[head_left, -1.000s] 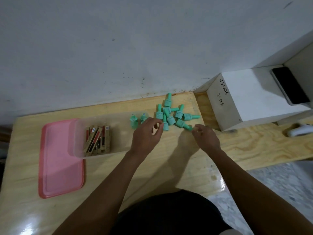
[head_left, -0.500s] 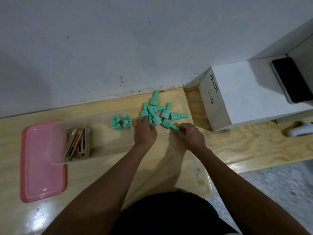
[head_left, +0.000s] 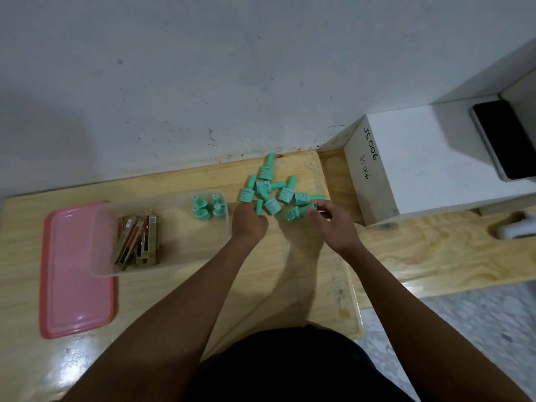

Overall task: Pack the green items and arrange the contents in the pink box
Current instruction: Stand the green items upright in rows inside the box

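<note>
A clear plastic box with rounded corners (head_left: 179, 245) sits on the pale wooden table (head_left: 290, 285). Its flat pink plastic lid (head_left: 77, 271) lies on the table at the box's left, and the box's left end overlaps the lid's edge. Inside the box, at its left end, a bundle of slim gold and red cartons (head_left: 139, 239) leans together. In its far right corner four mint-green plastic bottles (head_left: 207, 206) stand packed close in a square. Just past the box's right wall lies a loose pile of green bottles (head_left: 272, 187), on their sides and crossing one another. The left hand (head_left: 249, 223) is right beside that wall at the pile's near edge. Its fingers are curled round a near green bottle (head_left: 259, 206), of which only the cap shows beyond the knuckles. The right hand (head_left: 333, 224), further right of the box, pinches the cap of a tilted green bottle (head_left: 294, 213) between thumb and fingertips at the pile's near right side. Well to the right of the box stands a white block marked "JS006" (head_left: 429, 158), with a black phone (head_left: 504, 140) lying on top.
</note>
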`<move>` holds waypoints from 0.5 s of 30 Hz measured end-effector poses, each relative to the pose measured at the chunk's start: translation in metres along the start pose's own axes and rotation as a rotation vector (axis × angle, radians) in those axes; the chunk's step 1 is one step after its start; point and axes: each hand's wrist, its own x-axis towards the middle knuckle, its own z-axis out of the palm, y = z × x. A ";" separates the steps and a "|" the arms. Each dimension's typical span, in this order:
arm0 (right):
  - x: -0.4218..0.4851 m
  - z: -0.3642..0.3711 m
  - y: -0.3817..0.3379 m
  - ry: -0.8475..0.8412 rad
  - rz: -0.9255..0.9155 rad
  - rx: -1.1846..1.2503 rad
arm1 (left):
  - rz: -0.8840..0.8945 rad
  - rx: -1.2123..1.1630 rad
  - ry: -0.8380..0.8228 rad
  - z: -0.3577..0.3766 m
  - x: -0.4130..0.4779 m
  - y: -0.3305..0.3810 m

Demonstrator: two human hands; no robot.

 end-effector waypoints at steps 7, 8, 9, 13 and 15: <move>-0.016 0.010 -0.031 0.106 -0.107 0.101 | 0.083 -0.238 -0.121 -0.038 -0.027 0.003; -0.018 0.014 -0.037 0.120 -0.119 0.117 | 0.109 -0.279 -0.124 -0.046 -0.032 0.003; -0.021 0.018 -0.042 0.131 -0.127 0.134 | 0.142 -0.308 -0.116 -0.055 -0.035 0.001; -0.029 0.041 -0.064 0.145 -0.161 0.167 | 0.218 -0.323 -0.025 -0.097 -0.044 -0.022; -0.031 0.056 -0.075 0.121 -0.201 0.111 | 0.226 -0.315 0.049 -0.116 -0.047 -0.036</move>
